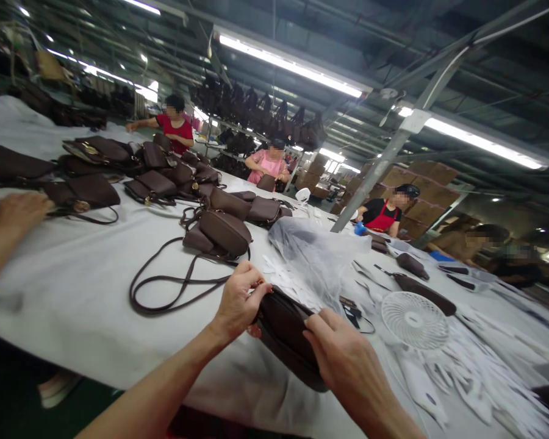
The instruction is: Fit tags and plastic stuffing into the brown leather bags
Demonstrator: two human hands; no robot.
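A dark brown handbag (288, 341) is held between my two hands, tilted, over the near edge of the white-covered table. My left hand (240, 302) pinches its upper left end, thumb and fingers pressed together. Along its right side, my right hand (338, 347) grips the rim. A long thin strap (153, 305) runs from near my left hand in loops across the cloth. Just beyond lie other brown bags (224, 231). What the inside of the held bag contains cannot be made out.
A white fan (414, 320) and many white strips (480, 366) lie to the right. Clear plastic sheeting (311, 250) is bunched mid-table. Several bags (155, 183) are piled at the left, where another person's hand (21, 213) reaches in. A slanting metal post (370, 183) and co-workers stand beyond.
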